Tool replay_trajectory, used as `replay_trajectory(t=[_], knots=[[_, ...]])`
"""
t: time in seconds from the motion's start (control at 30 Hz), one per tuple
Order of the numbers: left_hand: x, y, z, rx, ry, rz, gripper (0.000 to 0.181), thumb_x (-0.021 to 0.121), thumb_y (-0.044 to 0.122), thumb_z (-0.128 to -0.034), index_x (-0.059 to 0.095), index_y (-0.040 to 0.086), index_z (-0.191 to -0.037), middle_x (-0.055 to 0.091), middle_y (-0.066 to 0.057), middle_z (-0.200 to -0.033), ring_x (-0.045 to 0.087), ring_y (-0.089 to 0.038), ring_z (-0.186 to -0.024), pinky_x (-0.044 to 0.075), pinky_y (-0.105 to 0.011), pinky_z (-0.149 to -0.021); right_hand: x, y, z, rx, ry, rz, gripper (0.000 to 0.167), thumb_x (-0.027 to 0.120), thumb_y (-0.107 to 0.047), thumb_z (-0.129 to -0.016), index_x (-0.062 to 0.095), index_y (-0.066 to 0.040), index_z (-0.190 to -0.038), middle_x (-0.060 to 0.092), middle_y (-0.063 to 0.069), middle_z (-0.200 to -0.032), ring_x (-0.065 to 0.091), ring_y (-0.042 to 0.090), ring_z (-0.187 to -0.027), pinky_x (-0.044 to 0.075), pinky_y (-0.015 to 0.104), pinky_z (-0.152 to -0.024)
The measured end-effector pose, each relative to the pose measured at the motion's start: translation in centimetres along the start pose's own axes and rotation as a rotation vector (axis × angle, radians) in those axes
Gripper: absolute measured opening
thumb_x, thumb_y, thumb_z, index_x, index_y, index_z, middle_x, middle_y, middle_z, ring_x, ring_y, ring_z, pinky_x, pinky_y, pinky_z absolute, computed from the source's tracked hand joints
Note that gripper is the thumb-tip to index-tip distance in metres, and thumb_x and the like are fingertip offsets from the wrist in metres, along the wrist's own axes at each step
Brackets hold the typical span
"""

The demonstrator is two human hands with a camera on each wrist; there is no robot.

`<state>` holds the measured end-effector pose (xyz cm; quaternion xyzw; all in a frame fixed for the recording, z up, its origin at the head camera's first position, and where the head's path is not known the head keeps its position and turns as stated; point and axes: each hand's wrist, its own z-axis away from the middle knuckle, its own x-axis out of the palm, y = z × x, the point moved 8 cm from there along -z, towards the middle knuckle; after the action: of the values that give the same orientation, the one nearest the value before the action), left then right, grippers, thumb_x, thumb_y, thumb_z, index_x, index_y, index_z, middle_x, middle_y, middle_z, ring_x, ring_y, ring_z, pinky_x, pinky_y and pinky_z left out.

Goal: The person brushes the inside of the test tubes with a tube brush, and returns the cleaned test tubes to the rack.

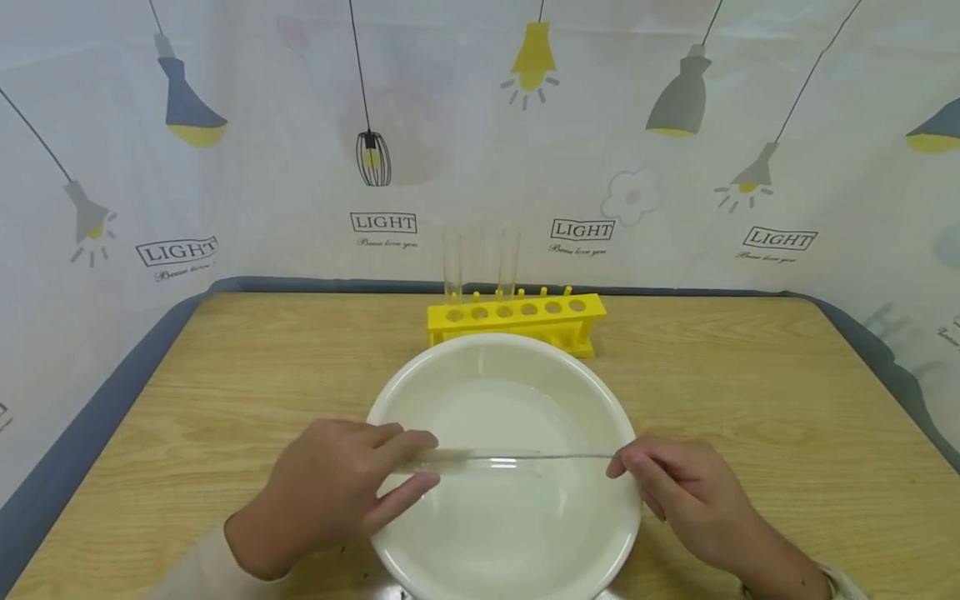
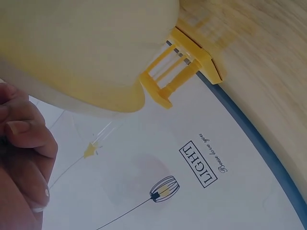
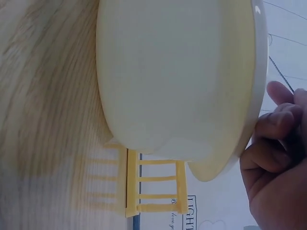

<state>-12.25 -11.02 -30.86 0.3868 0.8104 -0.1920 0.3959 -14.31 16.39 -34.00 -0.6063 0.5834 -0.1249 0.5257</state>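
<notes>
My left hand [image 1: 337,479] grips a clear glass test tube [image 1: 510,464] near its left end, holding it level above a white basin [image 1: 626,517]. From the tube's right end comes the thin twisted-wire handle of a test tube brush [image 1: 577,456], pinched at its tip between the thumb and fingers of my right hand [image 1: 690,500]. Greyish bristles seem to lie inside the tube by the left fingers, partly hidden by them. In the right wrist view, the wire [image 3: 280,73] runs up from the fingertips past the basin's rim. The left wrist view shows curled left fingers [image 2: 29,129] beside the basin.
Just behind the basin stands a yellow test tube rack [image 1: 517,308]. It holds two upright glass tubes, a left one [image 1: 452,267] and a right one [image 1: 508,262]. The wooden table [image 1: 750,375] ends at a lamp-patterned cloth [image 1: 465,125] at the back and sides.
</notes>
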Motion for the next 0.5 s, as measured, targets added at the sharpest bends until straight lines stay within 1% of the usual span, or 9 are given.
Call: replay_trajectory(t=[0.13,0.27,0.33,0.43,0.5], knots=[[0.0,0.7,-0.1,0.026,0.033,-0.008,0.044,0.038,0.050,-0.1063,0.068,0.019,-0.098,0.059,0.012,-0.065,0.035,0.000,-0.046,0.027,-0.013,-0.042,0.4,-0.5,0.0,-0.024,-0.031,0.043,0.035,0.054,0.016,-0.092,0.072,-0.013,-0.097,0.046,-0.004,-0.054,0.039,-0.005,-0.051,0.038,0.014,-0.047],[-0.1,1.3,-0.2,0.045,0.055,-0.029,0.045,0.037,0.050,-0.1066,0.068,0.019,-0.097,0.055,0.012,-0.063,0.033,-0.001,-0.045,0.026,-0.013,-0.042,0.6,-0.9,0.0,-0.031,-0.034,0.088,0.036,0.057,0.015,-0.091,0.073,-0.016,-0.097,0.057,-0.009,-0.065,0.042,-0.007,-0.059,0.041,0.012,-0.052],[0.0,1.6,-0.2,0.051,0.051,-0.031,0.045,0.036,0.050,-0.1067,0.068,0.019,-0.097,0.054,0.012,-0.063,0.033,-0.001,-0.045,0.026,-0.013,-0.041,0.7,-1.0,0.0,-0.039,-0.036,0.085,0.036,0.058,0.015,-0.091,0.073,-0.016,-0.097,0.065,-0.009,-0.072,0.043,-0.007,-0.061,0.043,0.012,-0.055],[0.3,1.9,-0.2,0.053,0.029,-0.031,0.044,0.036,0.050,-0.1068,0.067,0.019,-0.098,0.055,0.012,-0.064,0.033,-0.001,-0.046,0.026,-0.013,-0.042,0.8,-1.0,0.1,-0.083,-0.038,0.059,0.035,0.057,0.017,-0.090,0.074,-0.012,-0.098,0.073,-0.001,-0.082,0.050,-0.001,-0.065,0.044,0.015,-0.059],[0.4,2.0,-0.2,0.044,0.003,-0.024,0.044,0.036,0.050,-0.1068,0.067,0.020,-0.098,0.056,0.012,-0.065,0.034,-0.001,-0.046,0.028,-0.013,-0.042,0.9,-1.0,0.2,-0.108,-0.047,0.039,0.034,0.057,0.018,-0.089,0.073,-0.010,-0.099,0.075,0.003,-0.087,0.054,0.004,-0.068,0.046,0.017,-0.063]])
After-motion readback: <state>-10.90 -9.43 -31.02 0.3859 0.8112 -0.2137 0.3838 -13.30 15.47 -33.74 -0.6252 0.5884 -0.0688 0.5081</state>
